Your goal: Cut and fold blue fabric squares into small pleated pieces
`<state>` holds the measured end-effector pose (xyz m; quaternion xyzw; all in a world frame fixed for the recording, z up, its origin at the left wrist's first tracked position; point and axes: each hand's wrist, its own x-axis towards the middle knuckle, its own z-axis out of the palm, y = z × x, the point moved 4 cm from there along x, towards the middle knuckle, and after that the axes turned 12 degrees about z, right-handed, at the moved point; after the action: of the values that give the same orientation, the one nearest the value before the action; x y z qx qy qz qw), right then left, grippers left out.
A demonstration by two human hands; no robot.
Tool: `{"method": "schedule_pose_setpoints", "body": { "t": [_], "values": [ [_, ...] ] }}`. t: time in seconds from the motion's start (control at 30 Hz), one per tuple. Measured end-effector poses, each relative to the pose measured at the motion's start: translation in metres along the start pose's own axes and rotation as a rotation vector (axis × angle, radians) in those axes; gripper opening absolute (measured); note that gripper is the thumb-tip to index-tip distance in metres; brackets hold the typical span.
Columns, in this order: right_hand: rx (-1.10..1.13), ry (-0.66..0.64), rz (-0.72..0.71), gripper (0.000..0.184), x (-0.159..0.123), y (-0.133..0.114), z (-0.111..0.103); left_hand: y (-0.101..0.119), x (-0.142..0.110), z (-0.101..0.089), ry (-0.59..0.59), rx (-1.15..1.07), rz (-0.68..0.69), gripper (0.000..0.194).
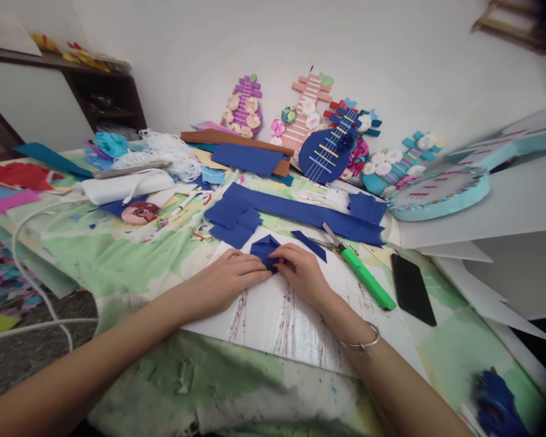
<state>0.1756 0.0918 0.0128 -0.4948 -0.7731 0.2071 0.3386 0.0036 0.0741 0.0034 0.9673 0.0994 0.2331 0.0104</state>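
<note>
A small piece of folded dark blue paper [264,247] lies on the white board [273,321] in front of me. My left hand [239,271] rests with its fingers stretched out flat against the paper's near left edge. From the other side my right hand [298,267] pinches the paper's right edge, thumb and fingertips together. The fingers cover its lower part. Just beyond are a stack of blue paper squares [234,223], a long blue strip [304,212] and a narrow cut piece [309,245]. Right of my hands lie a green-handled cutter [368,278] and scissors [330,244].
A black phone [413,289] lies at the right beside white card sheets. Decorated paper instruments, one a dark blue lute shape [324,155], lean on the back wall. White string [168,155] and a white glue gun [127,185] with its cord are on the left.
</note>
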Motion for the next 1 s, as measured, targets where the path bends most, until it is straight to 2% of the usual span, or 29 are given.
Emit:
{"method": "schedule_pose_setpoints", "body": {
  "t": [0.27, 0.5, 0.63, 0.83, 1.0],
  "values": [
    [0.017, 0.002, 0.004, 0.03, 0.0, 0.002, 0.0, -0.001, 0.001, 0.002, -0.024, 0.035, 0.048, 0.038],
    [0.005, -0.058, -0.024, 0.032, -0.001, -0.004, -0.003, -0.001, 0.001, 0.003, -0.018, 0.033, 0.04, 0.041],
    [-0.054, -0.023, 0.06, 0.035, 0.002, -0.001, -0.007, 0.0, 0.001, 0.002, -0.031, 0.035, 0.042, 0.04],
    [0.02, 0.002, 0.221, 0.04, 0.004, 0.016, -0.01, 0.001, 0.003, 0.0, -0.032, 0.05, 0.034, 0.04],
    [0.064, 0.098, 0.207, 0.04, 0.001, 0.02, -0.013, 0.0, 0.002, 0.001, -0.039, 0.068, 0.005, 0.042]
  ]
}}
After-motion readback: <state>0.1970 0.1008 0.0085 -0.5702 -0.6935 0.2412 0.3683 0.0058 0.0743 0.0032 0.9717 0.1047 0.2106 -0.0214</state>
